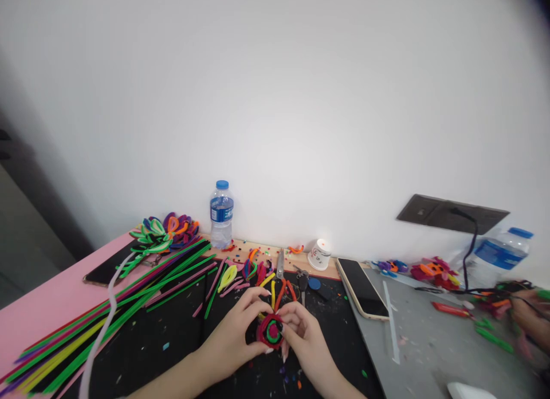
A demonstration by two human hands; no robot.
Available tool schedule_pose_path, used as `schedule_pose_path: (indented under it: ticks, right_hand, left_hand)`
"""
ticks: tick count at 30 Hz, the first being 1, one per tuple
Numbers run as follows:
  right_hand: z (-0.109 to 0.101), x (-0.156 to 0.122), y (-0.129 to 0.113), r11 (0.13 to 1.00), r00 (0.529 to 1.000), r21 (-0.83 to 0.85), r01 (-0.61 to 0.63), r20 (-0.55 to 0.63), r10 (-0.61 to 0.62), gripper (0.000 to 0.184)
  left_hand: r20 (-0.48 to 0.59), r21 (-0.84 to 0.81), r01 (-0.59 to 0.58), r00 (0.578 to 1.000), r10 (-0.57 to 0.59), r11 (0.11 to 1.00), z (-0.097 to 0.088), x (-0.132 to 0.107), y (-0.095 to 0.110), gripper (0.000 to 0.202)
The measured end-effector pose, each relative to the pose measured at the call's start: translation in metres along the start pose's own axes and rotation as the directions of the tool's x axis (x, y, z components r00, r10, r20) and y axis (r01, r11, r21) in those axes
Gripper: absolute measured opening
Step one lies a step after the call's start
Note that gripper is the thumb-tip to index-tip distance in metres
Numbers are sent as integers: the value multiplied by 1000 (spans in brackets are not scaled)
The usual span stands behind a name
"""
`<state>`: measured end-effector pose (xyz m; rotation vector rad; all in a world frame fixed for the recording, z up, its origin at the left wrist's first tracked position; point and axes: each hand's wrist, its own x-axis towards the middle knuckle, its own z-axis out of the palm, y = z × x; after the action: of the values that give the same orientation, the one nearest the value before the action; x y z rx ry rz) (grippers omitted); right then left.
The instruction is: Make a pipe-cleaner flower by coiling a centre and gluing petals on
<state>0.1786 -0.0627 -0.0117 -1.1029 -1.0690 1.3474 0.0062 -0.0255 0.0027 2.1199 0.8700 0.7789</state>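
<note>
Over the black mat [141, 353], both of my hands are around a round coil of fuzzy pipe cleaners [274, 330], with a dark red outside, a green ring and a pinkish-red middle. My left hand [232, 327] grips its left edge between thumb and fingers. On the right side, my right hand [305, 339] pinches it, its thumb across the face. Just beyond the fingers lie scissors [281, 265], blades pointing to the wall, among short orange and yellow pieces. A yellow looped pipe cleaner [227, 277] and a multicoloured bundle [252, 266] lie beyond my left hand.
Long pipe cleaners [107, 313] spread across the left. Behind them sit pipe-cleaner flowers [161, 233] and a water bottle [222, 216]. A paper cup [319, 254], keys [302, 280] and a phone [363, 288] lie to the right. Another person's hand [533, 316] works at far right.
</note>
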Motion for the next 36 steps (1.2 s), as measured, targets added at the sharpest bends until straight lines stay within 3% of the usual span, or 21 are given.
schedule_pose_path:
  ticks: [16, 36]
  right_hand:
    - [1, 0, 0, 1000, 1000, -5, -12, 1, 12, 29]
    - [0, 1, 0, 1000, 1000, 17, 3, 1, -3, 29]
  left_hand:
    - [-1, -21, -28, 1000, 28, 999, -1, 1, -1, 40]
    - [14, -3, 16, 1000, -16, 1000, -7, 2, 12, 40]
